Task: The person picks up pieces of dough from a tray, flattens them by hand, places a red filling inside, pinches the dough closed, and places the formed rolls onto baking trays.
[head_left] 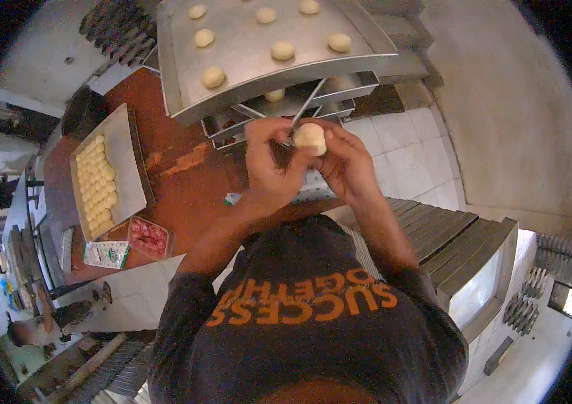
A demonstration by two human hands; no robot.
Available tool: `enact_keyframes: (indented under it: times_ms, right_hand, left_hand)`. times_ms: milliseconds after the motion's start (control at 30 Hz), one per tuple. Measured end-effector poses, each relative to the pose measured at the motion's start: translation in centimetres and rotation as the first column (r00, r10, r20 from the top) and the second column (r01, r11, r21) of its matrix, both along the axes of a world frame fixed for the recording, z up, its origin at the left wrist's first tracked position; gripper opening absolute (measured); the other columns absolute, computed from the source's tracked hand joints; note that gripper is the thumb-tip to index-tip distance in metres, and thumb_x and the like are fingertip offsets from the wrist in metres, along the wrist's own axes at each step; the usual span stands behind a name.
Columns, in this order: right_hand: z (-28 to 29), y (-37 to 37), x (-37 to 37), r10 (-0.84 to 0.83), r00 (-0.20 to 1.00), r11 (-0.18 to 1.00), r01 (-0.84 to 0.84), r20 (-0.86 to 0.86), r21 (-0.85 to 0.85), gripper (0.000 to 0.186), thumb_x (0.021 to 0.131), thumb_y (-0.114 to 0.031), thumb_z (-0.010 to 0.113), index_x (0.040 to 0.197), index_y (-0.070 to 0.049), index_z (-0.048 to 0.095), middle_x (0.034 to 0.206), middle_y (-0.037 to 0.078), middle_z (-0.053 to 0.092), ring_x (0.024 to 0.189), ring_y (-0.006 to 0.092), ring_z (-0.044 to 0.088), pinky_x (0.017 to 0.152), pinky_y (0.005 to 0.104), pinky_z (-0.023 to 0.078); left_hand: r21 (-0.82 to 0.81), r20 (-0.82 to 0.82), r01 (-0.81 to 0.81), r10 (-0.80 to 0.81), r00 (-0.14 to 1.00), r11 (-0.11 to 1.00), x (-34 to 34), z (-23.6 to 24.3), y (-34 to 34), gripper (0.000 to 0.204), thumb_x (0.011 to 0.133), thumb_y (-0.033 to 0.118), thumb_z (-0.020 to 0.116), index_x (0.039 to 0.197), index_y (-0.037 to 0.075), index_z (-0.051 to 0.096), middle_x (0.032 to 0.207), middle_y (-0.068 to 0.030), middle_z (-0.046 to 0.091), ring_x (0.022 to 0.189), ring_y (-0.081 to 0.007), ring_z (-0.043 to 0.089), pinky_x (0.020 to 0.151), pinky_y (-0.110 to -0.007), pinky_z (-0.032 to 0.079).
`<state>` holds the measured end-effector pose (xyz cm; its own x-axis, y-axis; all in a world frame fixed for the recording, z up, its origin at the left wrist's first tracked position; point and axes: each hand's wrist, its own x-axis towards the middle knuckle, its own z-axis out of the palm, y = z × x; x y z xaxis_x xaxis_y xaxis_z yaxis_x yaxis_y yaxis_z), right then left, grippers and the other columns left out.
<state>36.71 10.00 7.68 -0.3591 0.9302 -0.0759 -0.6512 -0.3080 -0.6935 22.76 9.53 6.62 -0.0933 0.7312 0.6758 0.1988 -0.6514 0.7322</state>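
Observation:
A pale round dough ball (311,137) is held up between my two hands in front of my chest. My left hand (274,158) is closed at its left side, thumb and fingers against it. My right hand (348,161) curls round the right side and underneath, with some fingers hidden. A thin metal strip (308,106) slants up from the fingers of my left hand; I cannot tell whether that hand grips it. Just beyond my hands, a large metal tray (240,42) carries several spaced dough balls (282,50).
More metal trays (356,85) sit crosswise under the large one. On the reddish-brown table (182,192), a left-hand tray (126,158) holds packed dough balls (97,185). Near it are a plastic tub of pinkish-red filling (149,237) and a white-green packet (105,254). Another person (44,323) is far left.

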Motion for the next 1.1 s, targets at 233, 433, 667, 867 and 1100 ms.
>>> enact_keyframes:
  times_ms: [233,433,667,867,1100]
  right_hand:
    - [-1.7,1.3,0.1,0.134,0.982,0.99,-0.127,0.136,-0.061,0.036,0.086,-0.017,0.049,0.116,0.004,0.046,0.105,0.013,0.056,0.096,0.0226,0.055,0.08,0.0342,0.048]
    - [5.0,8.1,1.1,-0.078,0.549,0.759,-0.509,0.832,0.406,0.035,0.08,-0.013,0.058,0.114,-0.002,0.051,0.104,0.006,0.057,0.097,0.0151,0.052,0.087,0.0299,0.041]
    - [17.8,31.4,-0.8,-0.902,0.222,0.382,0.014,0.369,0.924,0.038,0.071,-0.014,0.063,0.107,-0.002,0.056,0.101,0.011,0.06,0.094,0.0199,0.056,0.082,0.0292,0.044]
    - [1.4,51.1,0.5,-0.898,-0.16,0.439,-0.37,0.409,0.819,0.031,0.071,-0.016,0.057,0.099,-0.005,0.061,0.089,0.015,0.062,0.083,0.0295,0.059,0.077,0.0374,0.045]
    - [1.6,48.4,-1.1,-0.811,-0.202,0.479,-0.767,0.548,0.427,0.027,0.074,-0.014,0.052,0.098,-0.006,0.061,0.088,0.016,0.062,0.081,0.031,0.06,0.074,0.038,0.047]
  left_hand:
    - [-0.182,0.15,-0.077,0.105,0.983,0.98,-5.3,-2.4,-2.7,0.04,0.079,0.009,0.053,0.114,0.0,0.035,0.095,-0.0071,0.039,0.085,-0.0154,0.039,0.08,-0.028,0.034]
    - [-0.425,-0.108,-0.485,0.489,0.866,0.764,-12.2,-11.7,-7.0,0.029,0.077,0.006,0.055,0.105,-0.001,0.048,0.098,-0.0091,0.051,0.091,-0.0183,0.05,0.08,-0.03,0.042]
    - [-0.491,-0.015,-0.681,0.777,0.63,0.543,-15.8,-12.5,-11.2,0.034,0.081,0.006,0.051,0.113,-0.002,0.044,0.107,-0.0126,0.05,0.098,-0.0203,0.049,0.085,-0.031,0.04]
    - [-0.624,0.054,-0.672,0.88,0.471,0.398,-14.1,-15.9,-15.1,0.03,0.082,0.004,0.051,0.111,-0.003,0.045,0.104,-0.0131,0.051,0.094,-0.0203,0.05,0.083,-0.032,0.042]
    - [-0.689,0.044,-0.631,0.89,0.455,0.357,-13.8,-16.9,-14.9,0.02,0.083,0.005,0.051,0.101,-0.004,0.048,0.093,-0.011,0.052,0.087,-0.0168,0.05,0.076,-0.028,0.042]
